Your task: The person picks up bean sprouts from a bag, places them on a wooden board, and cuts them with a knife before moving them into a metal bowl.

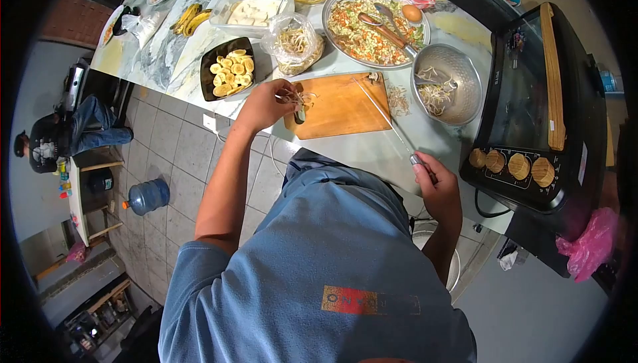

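My left hand [271, 105] is closed around a small bunch of bean sprouts [307, 99] at the left end of a wooden cutting board [339, 107]. A knife [389, 118] with a long thin blade is gripped by its handle in my right hand [436, 182]; its tip lies over the board's far right part. Sprout trimmings [399, 100] lie just right of the board. Farther right, a dimpled metal pan [468, 71] holds more sprouts. Behind the board stands an open plastic bag [292, 51] of sprouts.
A platter [327, 14] of chopped vegetables carries an egg [412, 13]. At left is a black bowl [207, 74] of banana slices. A toaster oven [518, 110] borders the right side. A water jug [149, 197] lies on the floor; a person [50, 137] sits far left.
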A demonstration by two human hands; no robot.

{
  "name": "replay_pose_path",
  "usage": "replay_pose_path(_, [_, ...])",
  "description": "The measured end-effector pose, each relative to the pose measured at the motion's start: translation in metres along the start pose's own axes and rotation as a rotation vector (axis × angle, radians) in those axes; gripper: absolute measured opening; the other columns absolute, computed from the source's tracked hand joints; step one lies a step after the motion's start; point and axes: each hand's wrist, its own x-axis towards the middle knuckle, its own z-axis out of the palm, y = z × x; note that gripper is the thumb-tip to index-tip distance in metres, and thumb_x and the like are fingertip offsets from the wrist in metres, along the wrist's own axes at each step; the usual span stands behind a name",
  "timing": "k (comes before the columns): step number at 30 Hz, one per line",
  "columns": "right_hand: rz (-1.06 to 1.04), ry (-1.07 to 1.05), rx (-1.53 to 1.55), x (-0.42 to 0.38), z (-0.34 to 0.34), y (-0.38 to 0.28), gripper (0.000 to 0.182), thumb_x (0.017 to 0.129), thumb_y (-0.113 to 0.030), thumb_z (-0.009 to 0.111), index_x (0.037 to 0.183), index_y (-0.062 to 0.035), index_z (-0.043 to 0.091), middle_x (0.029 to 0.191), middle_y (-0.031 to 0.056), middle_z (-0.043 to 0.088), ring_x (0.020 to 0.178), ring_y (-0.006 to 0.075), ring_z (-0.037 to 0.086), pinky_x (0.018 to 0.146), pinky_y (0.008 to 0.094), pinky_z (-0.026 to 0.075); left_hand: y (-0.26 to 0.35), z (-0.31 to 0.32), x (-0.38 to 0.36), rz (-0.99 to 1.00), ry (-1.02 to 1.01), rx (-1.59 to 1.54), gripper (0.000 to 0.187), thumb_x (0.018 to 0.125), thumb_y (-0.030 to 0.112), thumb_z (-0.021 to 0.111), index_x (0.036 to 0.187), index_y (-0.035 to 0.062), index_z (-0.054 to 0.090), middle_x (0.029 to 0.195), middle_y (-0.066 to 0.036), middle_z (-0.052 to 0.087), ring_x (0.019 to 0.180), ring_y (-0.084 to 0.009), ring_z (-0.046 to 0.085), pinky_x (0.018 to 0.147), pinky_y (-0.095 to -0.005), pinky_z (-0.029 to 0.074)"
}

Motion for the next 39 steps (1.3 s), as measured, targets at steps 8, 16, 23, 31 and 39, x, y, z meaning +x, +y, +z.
replay_pose_path(8, [0.028, -0.019, 0.006, 0.003, -0.001, -0.001, 0.031, 0.094, -0.015, 0.068, 0.122, -0.0015, 0.069, 0.084, 0.0106, 0.071, 0.071, 0.0123, 0.060, 0.068, 0.0278, 0.049, 0.009, -0.002, -0.014, 0.058, -0.034, 0.116, 0.037, 0.086, 0.003, 0.073, 0.121, 0.0004, 0.064, 0.104, -0.013, 0.073, 0.091, -0.0195, 0.072, 0.083, -0.0326, 0.057])
replay_pose_path(16, [0.004, -0.022, 0.017, 0.008, 0.001, 0.004, 0.031, 0.094, -0.015, 0.068, 0.122, -0.0017, 0.069, 0.084, 0.0099, 0.071, 0.069, 0.0112, 0.059, 0.066, 0.0279, 0.048, 0.011, -0.007, -0.016, 0.007, -0.045, 0.093, 0.025, 0.092, 0.006, 0.070, 0.115, -0.0020, 0.067, 0.095, -0.010, 0.074, 0.086, -0.0146, 0.070, 0.079, -0.0304, 0.055])
replay_pose_path(23, [0.010, -0.023, 0.014, 0.012, -0.003, 0.001, 0.032, 0.094, -0.015, 0.068, 0.122, -0.0014, 0.068, 0.083, 0.0099, 0.071, 0.069, 0.0105, 0.059, 0.066, 0.0272, 0.048, 0.014, 0.002, -0.010, -0.022, 0.073, -0.029, 0.021, 0.093, 0.016, 0.074, 0.102, -0.0022, 0.072, 0.077, -0.008, 0.073, 0.063, -0.0099, 0.067, 0.060, -0.0263, 0.052])
replay_pose_path(31, [0.019, 0.015, 0.038, 0.010, -0.005, 0.011, 0.033, 0.094, -0.016, 0.068, 0.123, -0.0019, 0.068, 0.083, 0.0091, 0.071, 0.069, 0.0104, 0.058, 0.067, 0.0269, 0.048, 0.029, 0.060, 0.015, 0.228, 0.144, -0.080, 0.022, 0.089, 0.018, 0.079, 0.097, -0.0022, 0.073, 0.076, -0.006, 0.072, 0.063, -0.0089, 0.064, 0.058, -0.0260, 0.050])
replay_pose_path(39, [0.077, 0.060, 0.051, 0.001, -0.009, 0.019, 0.035, 0.094, -0.021, 0.068, 0.124, -0.0031, 0.069, 0.088, 0.0112, 0.073, 0.071, 0.0125, 0.060, 0.069, 0.0281, 0.050, 0.048, 0.088, 0.034, 0.156, 0.102, 0.212, 0.036, 0.082, 0.031, 0.084, 0.100, 0.0009, 0.074, 0.084, -0.013, 0.074, 0.070, -0.0222, 0.070, 0.067, -0.0335, 0.054])
